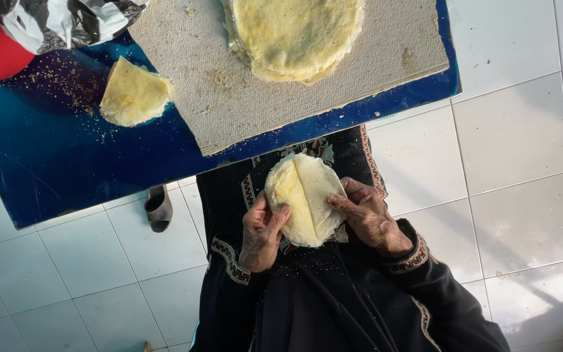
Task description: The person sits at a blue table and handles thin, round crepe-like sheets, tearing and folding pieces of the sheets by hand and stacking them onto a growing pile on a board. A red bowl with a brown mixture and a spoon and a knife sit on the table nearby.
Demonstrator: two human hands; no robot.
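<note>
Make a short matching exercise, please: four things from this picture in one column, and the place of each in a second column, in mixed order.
Things:
1. round pale wrapper
2. folded pale piece
3. stack of wrappers
4. dark shoe

Places:
A. on the white tiled floor
B. on the grey board
C. between the left hand and the right hand
D. on the blue table

Pairs: 1-C, 2-D, 3-B, 4-A

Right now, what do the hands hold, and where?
Both hands hold one folded pale crepe: left hand at its left edge, right hand at its right edge.
</note>
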